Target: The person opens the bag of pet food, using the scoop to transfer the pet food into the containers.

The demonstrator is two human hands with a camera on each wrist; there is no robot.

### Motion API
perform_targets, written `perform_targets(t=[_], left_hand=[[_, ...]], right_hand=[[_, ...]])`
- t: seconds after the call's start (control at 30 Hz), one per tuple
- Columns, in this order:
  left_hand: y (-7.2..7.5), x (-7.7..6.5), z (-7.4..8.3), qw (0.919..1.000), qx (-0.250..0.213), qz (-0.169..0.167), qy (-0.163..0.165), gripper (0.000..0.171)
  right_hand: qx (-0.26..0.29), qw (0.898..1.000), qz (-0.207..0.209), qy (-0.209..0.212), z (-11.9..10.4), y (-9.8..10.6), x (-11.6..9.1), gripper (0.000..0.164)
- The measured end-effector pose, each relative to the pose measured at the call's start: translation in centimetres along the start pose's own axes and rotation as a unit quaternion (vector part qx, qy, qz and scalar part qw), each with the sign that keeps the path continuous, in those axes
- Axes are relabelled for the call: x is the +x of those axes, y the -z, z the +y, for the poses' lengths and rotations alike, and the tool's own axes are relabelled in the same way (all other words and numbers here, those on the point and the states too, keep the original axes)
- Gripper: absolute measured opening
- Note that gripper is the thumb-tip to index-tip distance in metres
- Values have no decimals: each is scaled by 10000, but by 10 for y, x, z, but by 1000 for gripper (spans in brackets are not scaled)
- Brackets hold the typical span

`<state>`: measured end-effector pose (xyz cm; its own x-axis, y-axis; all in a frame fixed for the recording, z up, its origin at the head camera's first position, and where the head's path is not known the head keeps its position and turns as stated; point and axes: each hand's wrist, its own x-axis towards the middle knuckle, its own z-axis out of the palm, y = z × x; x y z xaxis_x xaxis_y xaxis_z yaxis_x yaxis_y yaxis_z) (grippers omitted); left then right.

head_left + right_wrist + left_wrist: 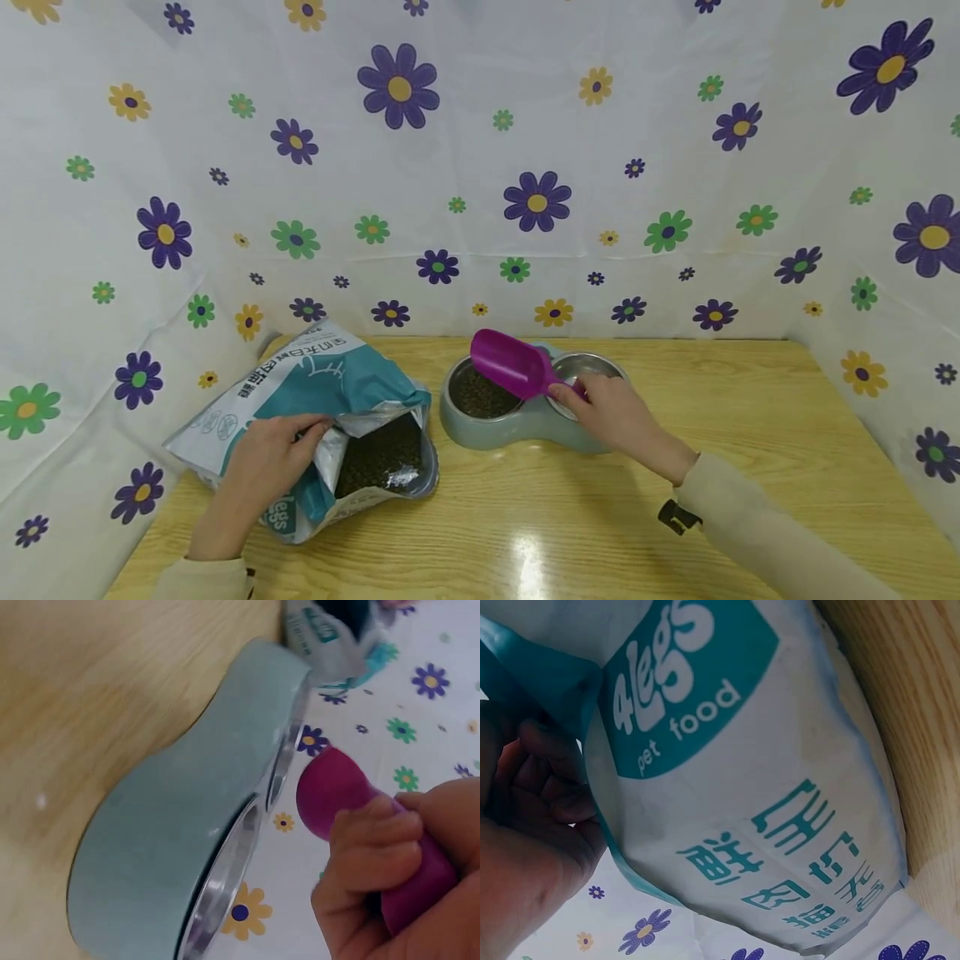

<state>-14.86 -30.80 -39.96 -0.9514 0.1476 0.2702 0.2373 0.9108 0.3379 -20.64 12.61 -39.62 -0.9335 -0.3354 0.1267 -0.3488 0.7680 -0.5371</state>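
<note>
My right hand (611,408) grips the handle of a magenta scoop (512,363). The scoop is held over a grey-blue double pet bowl (491,435), its bare inner side showing. Brown kibble (480,398) covers the bottom of the left steel bowl, partly hidden under the scoop. No kibble shows in the right steel bowl (588,364), partly behind my hand. On the left lies a white and teal pet food bag (300,385), its mouth open and kibble (382,457) visible inside. The fingers of my left hand (266,462) pinch the upper edge of that mouth.
The wooden table (750,400) ends at a white cloth (480,158) printed with flowers, which stands behind and along both sides. Bag and bowl sit close together, with a narrow strip of table between them.
</note>
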Motion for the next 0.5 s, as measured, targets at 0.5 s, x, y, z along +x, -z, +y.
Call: perform_targets(t=[0.5], left_hand=[[-1, 0, 0, 9999, 47, 64, -79, 22]], right_hand=[[2243, 9360, -2663, -522, -20, 17, -37, 46]])
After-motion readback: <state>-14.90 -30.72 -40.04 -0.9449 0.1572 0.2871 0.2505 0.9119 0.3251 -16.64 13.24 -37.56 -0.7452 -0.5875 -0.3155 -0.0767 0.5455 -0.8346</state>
